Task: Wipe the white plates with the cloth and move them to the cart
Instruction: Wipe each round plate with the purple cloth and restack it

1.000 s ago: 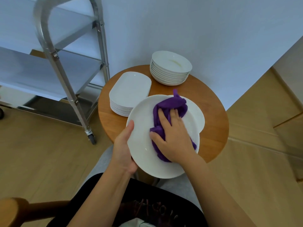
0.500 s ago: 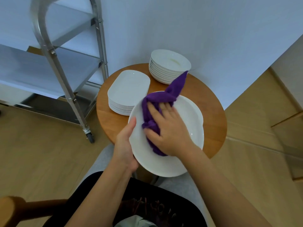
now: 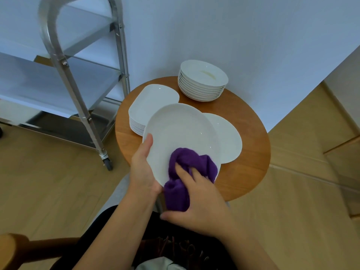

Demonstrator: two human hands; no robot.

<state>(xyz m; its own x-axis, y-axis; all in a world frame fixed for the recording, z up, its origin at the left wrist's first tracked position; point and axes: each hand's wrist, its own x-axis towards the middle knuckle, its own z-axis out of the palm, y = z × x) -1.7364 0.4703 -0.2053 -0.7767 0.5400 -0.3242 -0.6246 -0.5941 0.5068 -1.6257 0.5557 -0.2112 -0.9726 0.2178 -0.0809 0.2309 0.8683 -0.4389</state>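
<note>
The right hand (image 3: 196, 201) curls its fingers (image 3: 185, 172) into a bunched purple cloth (image 3: 187, 172), the fingertips pressing the wad against the near rim of a large white plate (image 3: 181, 131). Half a second ago the same hand was pushing the cloth across the upper left of the plate, its loose tail flicking toward the far stacks; now the cloth has swept down to the near edge and part of it hangs below the rim, leaving most of the plate face bare. I judge that this pass is nearly finished and the plate is close to ready for the cart.

The left hand (image 3: 144, 172) grips the plate's left edge just beside the cloth, thumb on the top face near the rim, the other fingers hidden under the plate. The plate is lifted and tilted, not lying flat.

The cloth looks thick, soft and fuzzy, folded into lumps. The plate is smooth, glossy and shallow, with small highlights on its glaze. Beyond the fingers, partly under the held plate, another round plate (image 3: 228, 137) lies on the round wooden table (image 3: 251, 152). Farther off to the left sits a stack of oblong plates (image 3: 148, 102), and farthest from the hands a stack of deeper round dishes (image 3: 202, 80). Well to the left of the left hand stands the metal cart (image 3: 64, 67), with shiny tube legs, flat shelves and a caster on the wooden floor.
</note>
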